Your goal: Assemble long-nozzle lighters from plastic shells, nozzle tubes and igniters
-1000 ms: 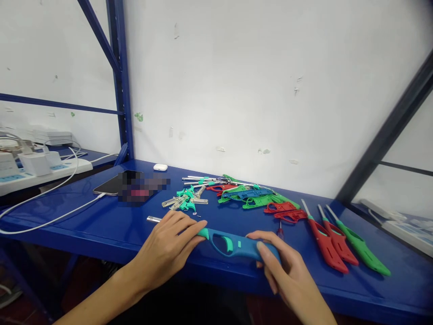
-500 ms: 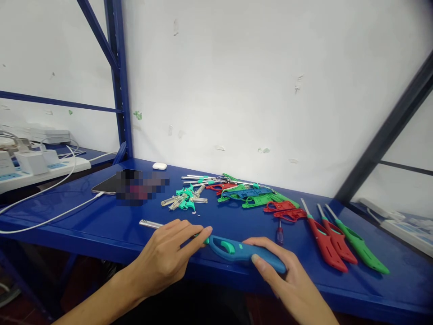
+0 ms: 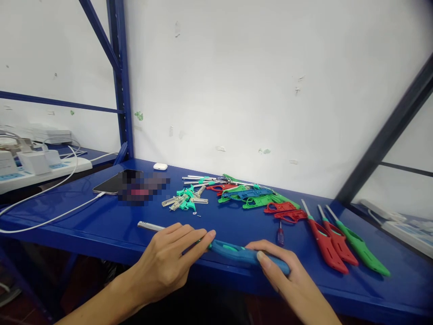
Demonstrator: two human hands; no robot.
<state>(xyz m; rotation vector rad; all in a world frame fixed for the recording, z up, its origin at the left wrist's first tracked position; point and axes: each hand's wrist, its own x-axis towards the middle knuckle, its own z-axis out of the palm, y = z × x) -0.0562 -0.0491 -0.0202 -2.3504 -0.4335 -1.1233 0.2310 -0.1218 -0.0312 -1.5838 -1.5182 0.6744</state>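
A blue long-nosed lighter point(image 3: 237, 253) with teal trigger and a metal tube point(image 3: 149, 225) lies across the front edge of the blue shelf point(image 3: 101, 225). My left hand point(image 3: 169, 262) is closed over its neck, where the tube joins the body. My right hand point(image 3: 287, 280) grips its handle end, thumb on top. The lighter is rolled so its narrow top edge faces me.
Behind lie a pile of green, blue and red lighter shells point(image 3: 253, 196), teal triggers and metal parts point(image 3: 184, 198), and a small screwdriver point(image 3: 280, 234). Three finished lighters point(image 3: 338, 239) rest at right. A phone point(image 3: 111, 184) with white cable and an earbud case point(image 3: 160, 166) sit at left.
Both hands have drawn the blue lighter a little nearer and lower, and rolled it from its flat side onto its edge.
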